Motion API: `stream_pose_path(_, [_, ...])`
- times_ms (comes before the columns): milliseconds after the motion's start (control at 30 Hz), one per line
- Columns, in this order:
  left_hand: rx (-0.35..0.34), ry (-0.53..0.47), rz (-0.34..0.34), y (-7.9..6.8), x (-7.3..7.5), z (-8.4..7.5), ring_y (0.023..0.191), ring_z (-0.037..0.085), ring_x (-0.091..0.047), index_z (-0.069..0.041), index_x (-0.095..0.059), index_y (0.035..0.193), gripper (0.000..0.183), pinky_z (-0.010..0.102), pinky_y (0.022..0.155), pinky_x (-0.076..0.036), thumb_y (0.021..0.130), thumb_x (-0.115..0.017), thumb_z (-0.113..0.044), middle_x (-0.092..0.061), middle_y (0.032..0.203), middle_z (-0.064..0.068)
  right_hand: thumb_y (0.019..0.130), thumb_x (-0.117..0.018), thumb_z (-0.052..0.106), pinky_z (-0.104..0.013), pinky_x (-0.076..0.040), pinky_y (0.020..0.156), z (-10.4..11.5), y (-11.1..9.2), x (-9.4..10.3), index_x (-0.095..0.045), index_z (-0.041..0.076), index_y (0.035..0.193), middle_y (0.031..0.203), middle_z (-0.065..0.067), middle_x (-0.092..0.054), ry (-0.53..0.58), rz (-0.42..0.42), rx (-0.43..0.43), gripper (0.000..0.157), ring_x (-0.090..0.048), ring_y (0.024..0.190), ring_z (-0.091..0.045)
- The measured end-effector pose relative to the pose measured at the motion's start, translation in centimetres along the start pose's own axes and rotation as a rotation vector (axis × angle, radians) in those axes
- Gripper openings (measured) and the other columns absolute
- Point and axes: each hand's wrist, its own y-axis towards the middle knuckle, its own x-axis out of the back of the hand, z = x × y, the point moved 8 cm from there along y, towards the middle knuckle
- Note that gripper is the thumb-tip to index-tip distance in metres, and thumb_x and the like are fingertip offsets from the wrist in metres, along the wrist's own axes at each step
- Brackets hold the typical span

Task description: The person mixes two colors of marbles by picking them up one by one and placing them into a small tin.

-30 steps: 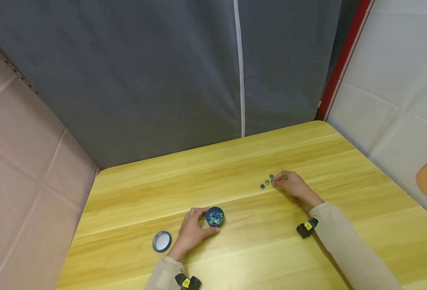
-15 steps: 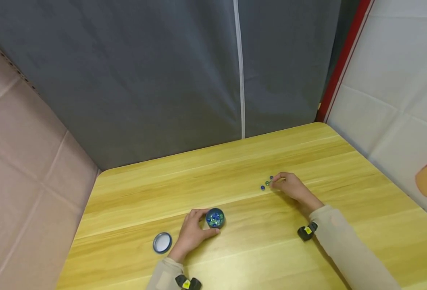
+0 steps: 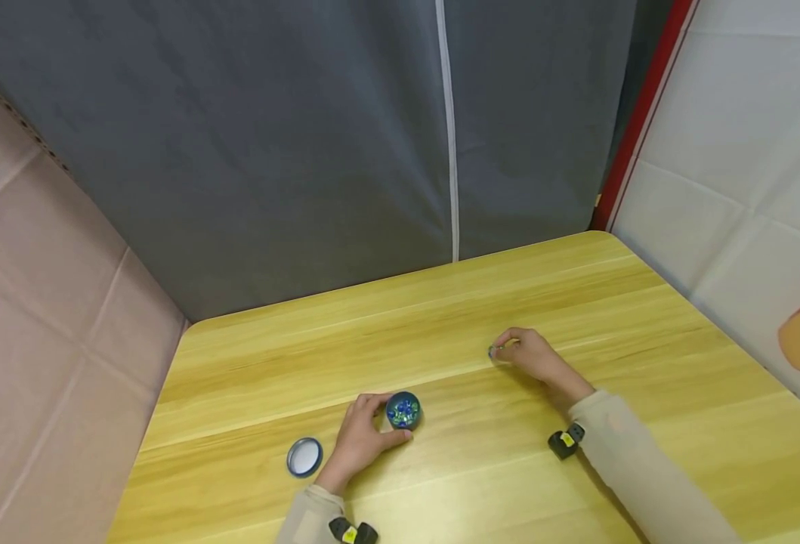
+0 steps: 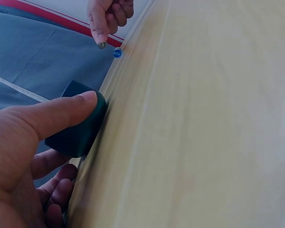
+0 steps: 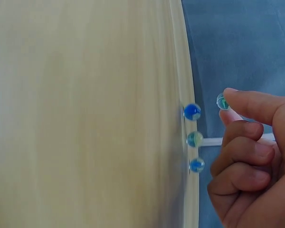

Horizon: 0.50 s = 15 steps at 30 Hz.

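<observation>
My left hand (image 3: 359, 438) grips a small round dark teal tin (image 3: 413, 425) from its left side, thumb in front and fingers behind. Standing on the table, the tin holds several blue and green glass marbles (image 3: 403, 411). Between thumb and index finger, my right hand (image 3: 532, 357) pinches one clear marble with green inside (image 5: 222, 101), its other fingers curled in. Close by, the right wrist view has three loose marbles in a row: a blue marble (image 5: 192, 112), a greenish marble (image 5: 194, 139) and another blue marble (image 5: 197, 165). In the head view that hand mostly hides them.
A round lid (image 3: 304, 457) with a blue rim and white inside lies left of my left hand. The wood-grain table (image 3: 542, 483) ends at a grey curtain (image 3: 291, 151) behind, with pale cloth walls at both sides.
My right hand has picked up a marble and moved a little left, now covering most of the loose marbles in the head view. The left hand and tin stay put.
</observation>
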Motion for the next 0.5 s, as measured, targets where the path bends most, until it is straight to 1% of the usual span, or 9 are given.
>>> stream_pose_path(100, [0.002, -0.001, -0.002, 0.0, 0.0, 0.1, 0.108, 0.023, -0.046, -0.015, -0.056, 0.122, 0.07, 0.045, 0.088, -0.042, 0.063, -0.079, -0.044, -0.053, 0.115, 0.002, 0.087, -0.062, 0.019, -0.026, -0.038, 0.057, 0.4, 0.0, -0.5, -0.059, 0.001, 0.101, 0.093, -0.014, -0.066, 0.012, -0.006, 0.004, 0.024, -0.041, 0.061, -0.012])
stream_pose_path(167, [0.004, -0.003, -0.001, 0.0, -0.1, 0.1, 0.108, 0.023, -0.046, -0.016, -0.056, 0.122, 0.069, 0.045, 0.088, -0.042, 0.063, -0.079, -0.044, -0.053, 0.115, 0.002, 0.086, -0.062, 0.018, -0.026, -0.038, 0.056, 0.7, 0.1, -0.8, -0.06, 0.001, 0.1, 0.097, -0.016, -0.065, 0.013, -0.008, 0.005, 0.022, -0.039, 0.061, -0.013])
stream_pose_path(267, [0.005, -0.004, 0.003, 0.0, -0.1, 0.1, 0.109, 0.024, -0.046, -0.016, -0.056, 0.122, 0.069, 0.045, 0.088, -0.042, 0.064, -0.079, -0.043, -0.052, 0.115, 0.002, 0.086, -0.063, 0.018, -0.025, -0.038, 0.059, 1.3, 0.1, -1.3, -0.062, 0.003, 0.098, 0.101, -0.014, -0.064, -0.009, -0.012, 0.02, 0.019, -0.042, 0.068, -0.013])
stream_pose_path(333, [0.006, -0.005, 0.004, 0.0, -0.1, 0.0, 0.108, 0.023, -0.046, -0.016, -0.056, 0.122, 0.068, 0.045, 0.088, -0.042, 0.064, -0.079, -0.043, -0.052, 0.115, 0.002, 0.086, -0.063, 0.018, -0.024, -0.037, 0.056, 1.6, 0.1, -1.7, -0.062, 0.003, 0.098, 0.085, -0.01, -0.062, -0.015, -0.002, 0.026, 0.02, -0.041, 0.065, -0.013])
stream_pose_path(367, [0.006, -0.005, 0.004, 0.0, -0.1, 0.0, 0.108, 0.023, -0.047, -0.016, -0.056, 0.122, 0.068, 0.045, 0.088, -0.042, 0.064, -0.079, -0.043, -0.052, 0.115, 0.002, 0.085, -0.063, 0.019, -0.023, -0.036, 0.054, 1.7, 0.1, -2.0, -0.062, 0.004, 0.099, 0.076, -0.007, -0.058, -0.013, 0.003, 0.023, 0.02, -0.04, 0.062, -0.012])
stream_pose_path(433, [0.004, -0.006, 0.002, 0.1, 0.0, 0.0, 0.108, 0.024, -0.047, -0.016, -0.056, 0.122, 0.068, 0.045, 0.088, -0.042, 0.064, -0.08, -0.043, -0.052, 0.115, 0.003, 0.085, -0.063, 0.019, -0.021, -0.032, 0.049, 1.9, 0.2, -2.5, -0.062, 0.005, 0.099, 0.06, 0.002, -0.046, -0.006, 0.013, 0.016, 0.02, -0.035, 0.053, -0.01])
stream_pose_path(500, [0.001, -0.006, 0.001, 0.1, 0.1, -0.1, 0.108, 0.023, -0.047, -0.016, -0.056, 0.122, 0.068, 0.045, 0.088, -0.042, 0.064, -0.08, -0.043, -0.052, 0.115, 0.003, 0.085, -0.063, 0.019, -0.021, -0.027, 0.043, 2.2, 0.2, -3.1, -0.062, 0.005, 0.1, 0.05, 0.005, -0.032, 0.006, 0.033, 0.023, 0.021, -0.027, 0.045, -0.009])
